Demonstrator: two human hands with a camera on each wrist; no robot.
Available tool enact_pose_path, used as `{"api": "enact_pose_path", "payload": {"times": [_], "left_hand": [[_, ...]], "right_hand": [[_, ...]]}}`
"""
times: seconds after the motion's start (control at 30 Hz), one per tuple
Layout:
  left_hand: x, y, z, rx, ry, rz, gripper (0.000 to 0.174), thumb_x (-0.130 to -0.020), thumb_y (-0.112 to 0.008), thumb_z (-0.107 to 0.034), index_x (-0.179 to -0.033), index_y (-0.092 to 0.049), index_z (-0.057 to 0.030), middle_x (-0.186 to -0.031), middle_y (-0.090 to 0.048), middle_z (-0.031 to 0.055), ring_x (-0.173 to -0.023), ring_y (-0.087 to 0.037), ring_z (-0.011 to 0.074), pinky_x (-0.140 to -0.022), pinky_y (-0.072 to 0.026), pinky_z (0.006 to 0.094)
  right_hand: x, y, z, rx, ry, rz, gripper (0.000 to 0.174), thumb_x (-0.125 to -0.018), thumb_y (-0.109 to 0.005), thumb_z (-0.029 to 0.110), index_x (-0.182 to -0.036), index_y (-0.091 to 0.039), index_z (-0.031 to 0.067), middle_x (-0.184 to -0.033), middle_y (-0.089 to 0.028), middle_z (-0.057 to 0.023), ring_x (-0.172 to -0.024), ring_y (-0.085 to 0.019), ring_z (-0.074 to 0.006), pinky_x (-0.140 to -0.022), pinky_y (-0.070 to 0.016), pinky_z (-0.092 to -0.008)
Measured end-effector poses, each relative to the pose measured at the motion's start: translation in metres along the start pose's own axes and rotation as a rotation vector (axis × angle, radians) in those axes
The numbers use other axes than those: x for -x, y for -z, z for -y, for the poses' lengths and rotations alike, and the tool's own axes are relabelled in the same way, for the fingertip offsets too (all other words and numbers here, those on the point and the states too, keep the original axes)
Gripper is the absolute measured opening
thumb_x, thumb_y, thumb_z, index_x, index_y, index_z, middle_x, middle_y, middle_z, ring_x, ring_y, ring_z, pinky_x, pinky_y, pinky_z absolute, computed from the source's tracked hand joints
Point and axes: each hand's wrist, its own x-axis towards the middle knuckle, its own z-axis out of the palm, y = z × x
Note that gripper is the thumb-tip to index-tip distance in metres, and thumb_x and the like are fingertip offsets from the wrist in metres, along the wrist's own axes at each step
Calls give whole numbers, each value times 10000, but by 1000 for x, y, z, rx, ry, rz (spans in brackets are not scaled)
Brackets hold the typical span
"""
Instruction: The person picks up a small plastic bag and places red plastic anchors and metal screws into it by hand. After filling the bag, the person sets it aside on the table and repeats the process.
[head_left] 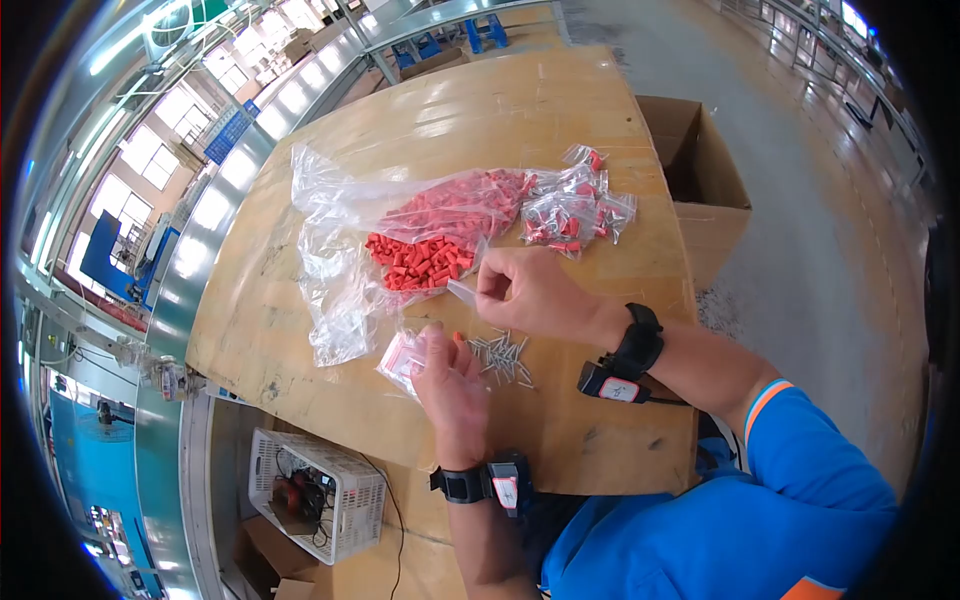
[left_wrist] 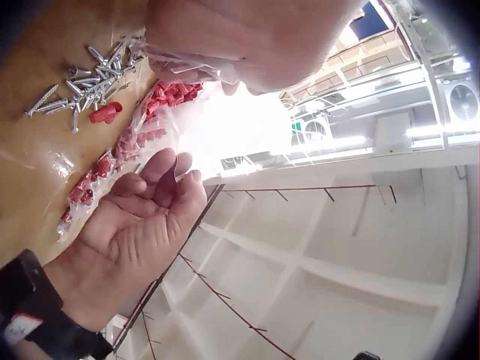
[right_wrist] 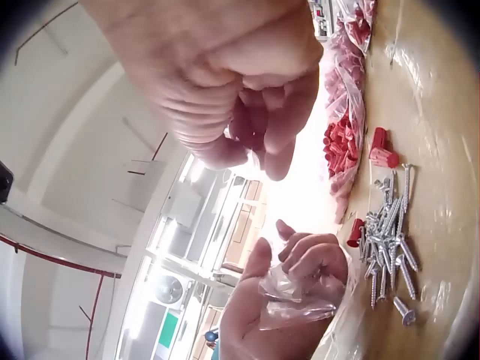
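My left hand (head_left: 450,385) holds several small clear plastic bags (head_left: 400,362), curled under its fingers in the right wrist view. Just above it, my right hand (head_left: 540,290) pinches a small clear plastic bag (head_left: 462,291) between thumb and fingertips. Silver screws (head_left: 500,358) lie in a loose pile beside the left hand. Close to that pile are a few loose red plastic plugs (right_wrist: 384,148). Many more red plugs (head_left: 425,264) spill from the mouth of a large clear bag (head_left: 335,260) beyond the hands.
Filled small bags (head_left: 575,215) with red plugs are heaped on the wooden table (head_left: 520,110) at the far right. An open cardboard box (head_left: 715,190) stands off the table's right edge. A white crate (head_left: 345,500) sits below the near left edge.
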Motion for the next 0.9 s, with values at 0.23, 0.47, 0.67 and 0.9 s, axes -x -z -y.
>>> {"api": "enact_pose_path", "payload": {"times": [0.23,0.47,0.67,0.9], "left_hand": [[-2,-4,8,-225,-171,183,148,-908,-568,-203,-911,-543,-57,-763,-569,-4,-575,-467,34,-459,-305,182],[1,2,6,-212,-147,61,169,-874,-626,-188,-895,-602,-22,-667,-521,-35,-544,-433,34,-475,-310,185],[5,-5,6,-333,-133,98,178,-874,-628,-204,-868,-606,-27,-616,-503,-39,-482,-402,31,-432,-289,185],[-3,3,7,-315,-113,103,186,-875,-624,-203,-889,-601,-19,-599,-500,-40,-458,-397,30,-406,-277,183]], "right_hand": [[6,-9,8,0,113,213,138,-707,-656,118,-763,-621,-3,-715,-591,-157,-655,-612,-265,-601,-480,-330],[3,1,-3,-280,-188,299,187,-759,-668,150,-845,-652,-16,-750,-647,-86,-670,-604,-138,-609,-481,-278],[-1,12,-9,-250,-223,257,178,-800,-663,163,-887,-665,8,-718,-632,-26,-626,-561,-64,-572,-459,-234],[1,9,-14,-361,-415,339,184,-831,-652,161,-908,-657,-6,-703,-614,7,-640,-547,-46,-584,-444,-205]]}}
